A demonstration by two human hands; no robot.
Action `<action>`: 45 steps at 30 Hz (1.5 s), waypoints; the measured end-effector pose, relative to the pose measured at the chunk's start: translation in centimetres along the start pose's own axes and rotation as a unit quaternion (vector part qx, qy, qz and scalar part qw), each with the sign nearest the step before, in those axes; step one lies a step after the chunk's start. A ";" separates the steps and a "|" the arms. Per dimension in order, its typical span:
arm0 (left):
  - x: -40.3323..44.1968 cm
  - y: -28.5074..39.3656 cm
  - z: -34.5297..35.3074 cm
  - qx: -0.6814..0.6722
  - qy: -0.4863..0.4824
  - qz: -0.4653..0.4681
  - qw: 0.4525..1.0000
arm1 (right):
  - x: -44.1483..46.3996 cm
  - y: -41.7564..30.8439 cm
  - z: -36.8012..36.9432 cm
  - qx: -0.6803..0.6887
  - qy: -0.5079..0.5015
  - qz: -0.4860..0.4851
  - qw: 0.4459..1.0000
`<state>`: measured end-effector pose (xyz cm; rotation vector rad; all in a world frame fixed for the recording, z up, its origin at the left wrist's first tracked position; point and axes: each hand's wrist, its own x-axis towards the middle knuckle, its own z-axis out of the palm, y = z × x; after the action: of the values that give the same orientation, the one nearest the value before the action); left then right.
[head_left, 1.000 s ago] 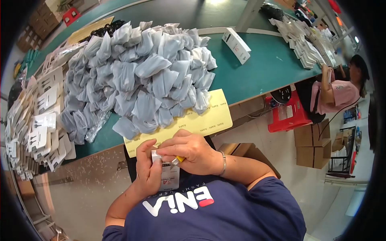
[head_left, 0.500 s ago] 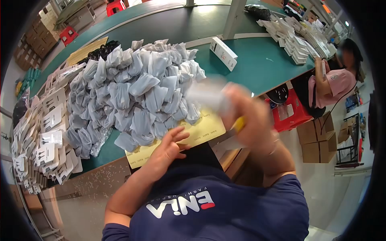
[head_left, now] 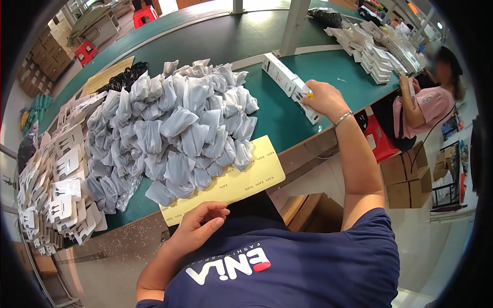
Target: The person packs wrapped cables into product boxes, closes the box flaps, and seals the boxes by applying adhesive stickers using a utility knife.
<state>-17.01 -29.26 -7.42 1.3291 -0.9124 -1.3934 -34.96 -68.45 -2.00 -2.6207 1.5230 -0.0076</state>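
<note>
My right hand (head_left: 327, 100) reaches out over the green table and grips a slim white box (head_left: 312, 114) from above. A small yellow item (head_left: 310, 94) shows at its fingertips; what it is I cannot make out. Another white box (head_left: 279, 72) lies just beyond, end to end with the held one. Close to my body, my left hand (head_left: 203, 223) hovers by the near edge of a yellow printed sheet (head_left: 246, 180). Its fingers are loosely bent and apart, with nothing in them. Several grey-white wrapped pouches (head_left: 177, 122) are heaped on the table, partly over the sheet.
Flat white packages with printed cards (head_left: 64, 187) pile up on the left. Black cables (head_left: 128, 76) lie behind the pouches. More white boxes (head_left: 377, 64) are stacked at the far right, near a seated person (head_left: 423, 110). Cardboard boxes (head_left: 408, 174) stand on the floor.
My right hand has swung away from my body to the far right of the table, carrying a white box to the standing one. My left hand has drawn back from the sheet toward me.
</note>
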 end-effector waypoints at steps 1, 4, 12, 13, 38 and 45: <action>-0.3 -0.2 -0.1 -0.005 0.008 -0.004 1.000 | 0.3 -0.2 -0.1 0.003 0.003 -0.001 1.000; -0.8 -0.6 -0.3 -0.021 0.033 -0.016 0.999 | 1.2 -1.0 -0.5 0.014 0.013 -0.005 1.000; -1.7 -0.7 -0.6 -0.035 0.063 -0.022 0.997 | 10.4 -4.0 0.8 0.036 0.061 -0.020 0.997; -2.3 -0.8 -0.6 -0.038 0.076 -0.028 0.996 | 11.7 -4.2 0.6 0.056 0.060 -0.013 0.997; -6.4 -2.3 -1.3 -0.070 0.174 -0.077 0.979 | 15.4 -6.9 -0.6 0.064 0.165 -0.079 0.981; -5.2 -1.6 -2.3 0.033 0.112 0.041 0.992 | 9.4 -9.9 4.7 0.367 -0.063 -0.095 0.923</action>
<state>-15.30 -23.62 -7.84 1.4494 -0.8565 -1.1342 -21.42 -71.29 -6.22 -2.0863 0.9545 -0.3475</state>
